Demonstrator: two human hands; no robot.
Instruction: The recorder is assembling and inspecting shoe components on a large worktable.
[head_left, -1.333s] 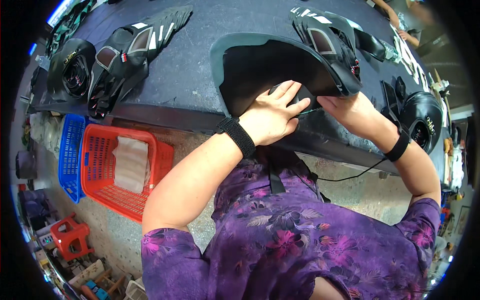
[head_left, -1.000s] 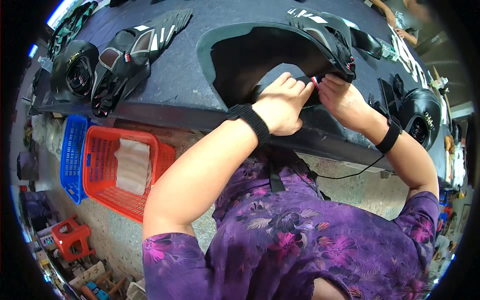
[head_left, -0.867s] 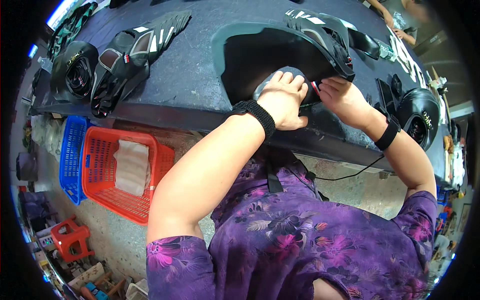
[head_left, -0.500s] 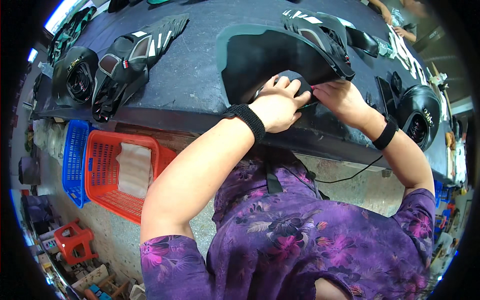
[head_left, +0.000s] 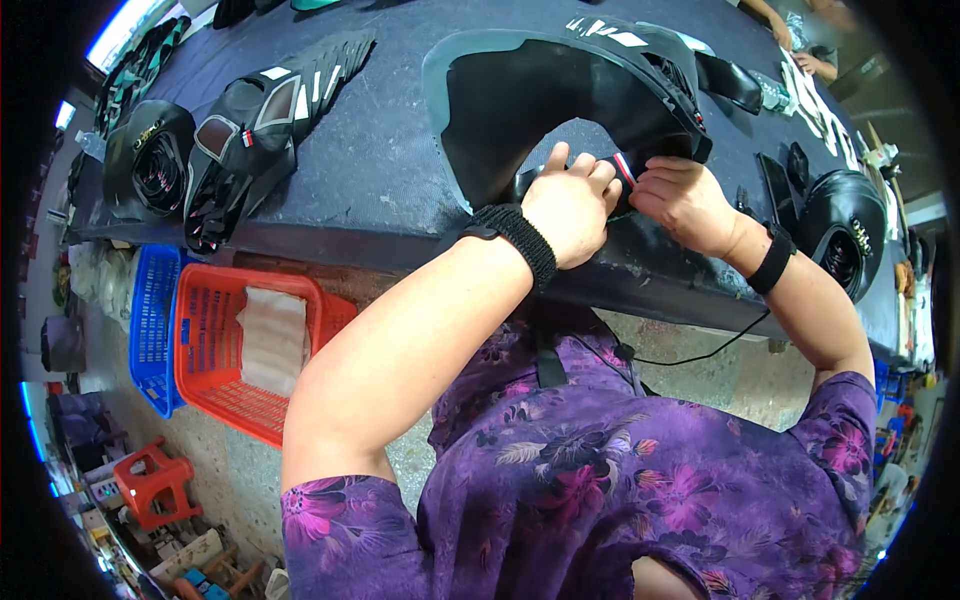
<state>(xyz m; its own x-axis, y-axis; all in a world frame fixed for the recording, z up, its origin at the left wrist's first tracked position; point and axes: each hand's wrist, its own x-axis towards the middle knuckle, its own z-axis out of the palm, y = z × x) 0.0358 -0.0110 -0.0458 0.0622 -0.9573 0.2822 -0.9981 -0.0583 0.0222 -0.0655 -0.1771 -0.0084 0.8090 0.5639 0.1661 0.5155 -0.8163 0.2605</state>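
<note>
A curved black shoe upper (head_left: 540, 90) with a grey-green border arches over the table edge in front of me. My left hand (head_left: 570, 208) has its fingers curled at the upper's inner edge, partly hiding what they press on. Beside it, my right hand (head_left: 685, 205) pinches the upper's right end. Between the two hands shows a small striped ribbon (head_left: 625, 168) in red, white and dark blue. Just behind the upper lies a stack of black shoe uppers (head_left: 655, 62) with white strips.
Another stack of black uppers (head_left: 245, 140) and a rolled black bundle (head_left: 150, 160) lie left on the dark table (head_left: 385, 130). A second bundle (head_left: 838, 225) sits right. Red (head_left: 245, 395) and blue baskets (head_left: 155, 330) stand below, near a red stool (head_left: 152, 483). Another person's hand (head_left: 805, 64) shows far right.
My left hand has shifted slightly right and its fingers have curled more. The striped ribbon has come into view between my hands. The upper's left side has moved slightly up and left.
</note>
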